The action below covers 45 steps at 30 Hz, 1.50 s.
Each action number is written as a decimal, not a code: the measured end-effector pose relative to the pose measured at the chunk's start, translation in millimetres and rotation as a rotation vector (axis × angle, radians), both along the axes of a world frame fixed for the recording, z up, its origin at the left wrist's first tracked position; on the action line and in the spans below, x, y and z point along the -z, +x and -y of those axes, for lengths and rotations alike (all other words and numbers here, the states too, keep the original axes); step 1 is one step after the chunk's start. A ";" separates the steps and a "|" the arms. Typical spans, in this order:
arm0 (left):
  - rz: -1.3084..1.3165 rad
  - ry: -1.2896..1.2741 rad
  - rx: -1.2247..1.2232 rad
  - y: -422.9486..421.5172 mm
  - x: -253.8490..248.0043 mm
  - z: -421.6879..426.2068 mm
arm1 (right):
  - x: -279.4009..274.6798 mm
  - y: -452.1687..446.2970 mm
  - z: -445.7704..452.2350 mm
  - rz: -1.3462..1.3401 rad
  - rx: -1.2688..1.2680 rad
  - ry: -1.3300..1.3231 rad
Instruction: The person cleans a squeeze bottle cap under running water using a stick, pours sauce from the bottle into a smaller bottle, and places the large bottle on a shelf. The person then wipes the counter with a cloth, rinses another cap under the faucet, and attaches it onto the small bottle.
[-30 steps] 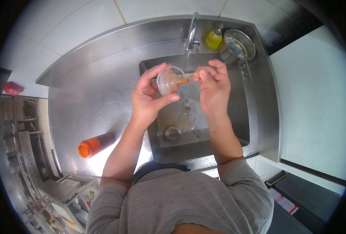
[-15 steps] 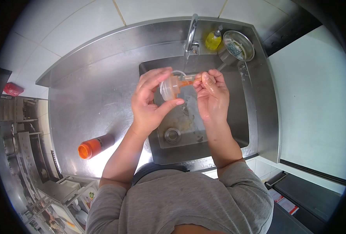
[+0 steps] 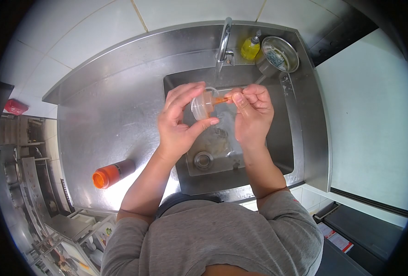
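Note:
My left hand (image 3: pixel 180 115) wraps its fingers and thumb around the wide rim of a translucent squeeze bottle cap (image 3: pixel 203 106) above the sink. The cap lies on its side, its narrow nozzle (image 3: pixel 219 100) stained orange and pointing right. A thin clear loop shows at the cap's upper edge. At the nozzle's end my right hand (image 3: pixel 253 112) is closed in a pinch, its fingertips hiding the tip. On the counter to the left lies an orange bottle (image 3: pixel 114 173) on its side, its open mouth facing the lower left.
The steel sink (image 3: pixel 194 184) with its drain (image 3: pixel 203 160) is below my hands. Behind them rises the faucet (image 3: pixel 224 41). A yellow pump bottle (image 3: pixel 250 48) and a metal pot (image 3: pixel 291 57) holding a scouring pad stand at the back right corner.
Both hands and the cap have shifted slightly right. My right fingers have turned at the nozzle and slid a little toward the cap. The orange bottle has stayed put.

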<state>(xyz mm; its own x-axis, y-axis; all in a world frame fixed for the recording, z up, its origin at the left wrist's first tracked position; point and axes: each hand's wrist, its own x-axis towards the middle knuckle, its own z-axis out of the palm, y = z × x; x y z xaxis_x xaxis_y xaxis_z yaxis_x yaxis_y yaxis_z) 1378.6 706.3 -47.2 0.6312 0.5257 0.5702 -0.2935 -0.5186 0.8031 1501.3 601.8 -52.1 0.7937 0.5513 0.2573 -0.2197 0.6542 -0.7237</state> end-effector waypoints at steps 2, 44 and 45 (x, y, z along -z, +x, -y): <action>0.036 -0.022 0.001 1.1 -0.5 0.5 | -2.2 -0.9 -0.4 0.078 0.096 -0.002; -0.506 0.038 -0.041 112.6 69.8 -50.2 | 99.3 90.1 -43.4 -0.167 0.394 -0.477; -0.502 0.048 -0.050 116.5 70.8 -48.6 | 101.7 89.6 -40.0 -0.173 0.399 -0.487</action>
<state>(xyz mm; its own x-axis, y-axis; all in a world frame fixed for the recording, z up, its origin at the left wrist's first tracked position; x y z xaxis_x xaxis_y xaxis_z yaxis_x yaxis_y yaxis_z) 1495.2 754.9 -118.0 0.8085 0.5430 0.2270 0.1488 -0.5618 0.8138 1590.8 641.8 -153.9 0.9691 0.2267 -0.0976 -0.1679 0.3159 -0.9338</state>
